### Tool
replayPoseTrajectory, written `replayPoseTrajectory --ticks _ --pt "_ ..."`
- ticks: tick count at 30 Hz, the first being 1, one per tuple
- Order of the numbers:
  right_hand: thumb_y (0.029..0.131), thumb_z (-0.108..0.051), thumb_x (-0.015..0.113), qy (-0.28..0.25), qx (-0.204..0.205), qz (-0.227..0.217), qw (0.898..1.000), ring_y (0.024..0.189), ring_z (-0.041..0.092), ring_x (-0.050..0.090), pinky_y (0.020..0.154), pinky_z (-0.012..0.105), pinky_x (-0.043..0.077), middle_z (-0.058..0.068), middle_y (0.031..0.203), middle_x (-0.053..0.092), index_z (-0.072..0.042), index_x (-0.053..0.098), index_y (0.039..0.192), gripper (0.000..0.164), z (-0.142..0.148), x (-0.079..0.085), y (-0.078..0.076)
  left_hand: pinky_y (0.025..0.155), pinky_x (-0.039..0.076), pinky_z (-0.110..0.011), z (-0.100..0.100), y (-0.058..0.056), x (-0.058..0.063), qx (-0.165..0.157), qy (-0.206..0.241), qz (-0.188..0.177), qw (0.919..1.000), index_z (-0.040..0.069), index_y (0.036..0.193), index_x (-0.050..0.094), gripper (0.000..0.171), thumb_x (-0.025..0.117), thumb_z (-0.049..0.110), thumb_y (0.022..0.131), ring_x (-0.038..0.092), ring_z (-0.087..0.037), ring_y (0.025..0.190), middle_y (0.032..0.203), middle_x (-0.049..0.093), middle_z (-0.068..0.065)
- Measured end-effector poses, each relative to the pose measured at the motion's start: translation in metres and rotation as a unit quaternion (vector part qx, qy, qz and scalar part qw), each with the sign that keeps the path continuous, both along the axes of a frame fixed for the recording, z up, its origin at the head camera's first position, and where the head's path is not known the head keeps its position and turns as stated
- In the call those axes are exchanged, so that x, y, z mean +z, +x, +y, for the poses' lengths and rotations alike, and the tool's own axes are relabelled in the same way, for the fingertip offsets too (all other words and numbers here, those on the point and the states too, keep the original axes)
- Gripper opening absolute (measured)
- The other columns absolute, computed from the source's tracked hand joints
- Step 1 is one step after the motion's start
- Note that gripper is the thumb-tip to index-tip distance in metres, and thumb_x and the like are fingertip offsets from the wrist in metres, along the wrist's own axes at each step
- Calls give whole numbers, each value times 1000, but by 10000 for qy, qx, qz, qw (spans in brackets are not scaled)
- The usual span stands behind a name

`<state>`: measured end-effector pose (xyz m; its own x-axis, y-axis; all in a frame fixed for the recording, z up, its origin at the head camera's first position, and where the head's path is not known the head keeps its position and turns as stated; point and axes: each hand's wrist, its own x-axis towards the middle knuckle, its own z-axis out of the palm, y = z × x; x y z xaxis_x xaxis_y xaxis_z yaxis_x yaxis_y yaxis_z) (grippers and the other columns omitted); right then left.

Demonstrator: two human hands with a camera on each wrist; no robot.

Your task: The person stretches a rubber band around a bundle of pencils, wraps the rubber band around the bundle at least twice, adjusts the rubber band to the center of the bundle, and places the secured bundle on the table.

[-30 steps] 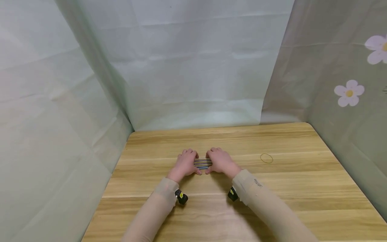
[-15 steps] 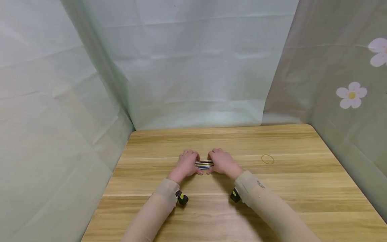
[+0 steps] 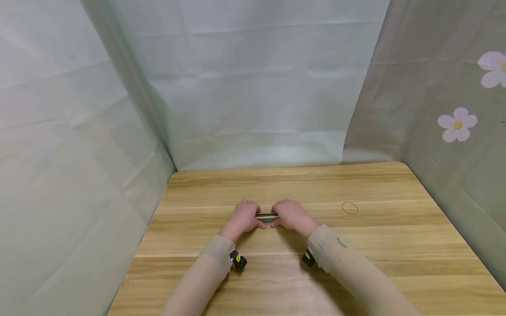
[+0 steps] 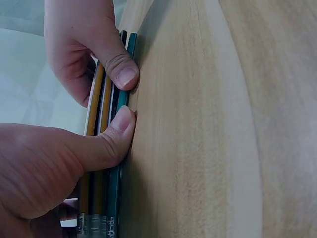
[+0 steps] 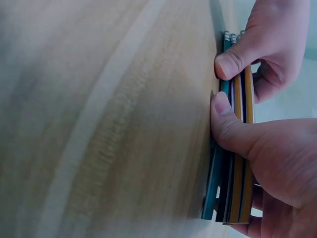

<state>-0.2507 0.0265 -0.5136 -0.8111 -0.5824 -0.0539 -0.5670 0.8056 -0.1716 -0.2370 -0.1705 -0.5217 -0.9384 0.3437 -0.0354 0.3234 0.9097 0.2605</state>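
The left hand [image 3: 243, 217] and the right hand [image 3: 291, 216] pinch the pencils [image 3: 266, 217] between thumbs and fingers, low at the wooden table [image 3: 395, 245]; compared with earlier, the pencils show a narrower strip.

One left hand [image 3: 243, 218] and one right hand [image 3: 291, 215] are present, making two hands; thumbs [image 4: 101, 148] in the left wrist view number two, one per hand; pencils [image 3: 266, 217] number at least four, the exact total being concealed by overlap; visible among them are one green pencil [image 4: 113, 193], at least two orange-yellow pencils [image 4: 84, 193] and at least one black pencil [image 5: 224, 193]; sleeves [image 3: 359, 276] number two; black wrist devices [image 3: 238, 261] number two, one per wrist; thin rings [image 3: 342, 206] number one; tabletops [image 3: 395, 228] number one; printed flowers [image 3: 457, 125] number two, one whole and one partly cut off.
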Motion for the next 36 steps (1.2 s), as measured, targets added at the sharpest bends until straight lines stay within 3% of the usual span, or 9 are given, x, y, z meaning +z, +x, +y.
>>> replayPoseTrajectory --ticks 6,16,24,27,32,36 --pt "87 -41 88 67 -66 11 10000 89 24 64 76 47 55 -2 90 65 -15 72 95 32 -2 -1 4 82 48 -46 1 3 2 -23 -58 49 10000 16 82 71 36 94 44 78 53 -24 88 82 65 3" --pt "89 -43 85 160 -120 107 9997 93 25 64 80 47 56 -2 94 67 -15 72 97 32 -1 -2 6 82 49 -46 4 6 5 -70 -255 23 9996 13 86 71 37 90 45 83 54 -25 90 85 66 0" --pt "95 -45 80 207 -20 43 9998 94 25 63 81 46 54 0 97 68 -15 71 98 32 0 -3 7 89 52 -52 3 9 5 -479 -942 40 9944 13 96 67 36 75 48 96 59 -29 100 99 68 -5" --pt "99 -44 76 203 17 97 9997 95 26 65 82 46 55 3 99 70 -12 68 100 33 0 -1 8 89 53 -55 2 10 7 -547 -828 111 9950 12 100 64 33 72 44 101 64 -31 100 100 69 -7" --pt "103 -40 71 83 57 258 9996 90 28 69 78 45 59 7 96 71 -11 62 100 31 2 3 10 78 56 -51 1 12 8 -699 -508 405 9954 13 97 59 28 70 37 102 71 -29 87 89 69 -5" --pt "104 -34 71 41 249 536 9982 84 28 71 71 44 60 6 90 69 -10 60 100 27 5 1 13 80 57 -51 3 15 5 -716 -643 648 9932 11 103 60 22 66 32 106 71 -30 91 94 70 -8"
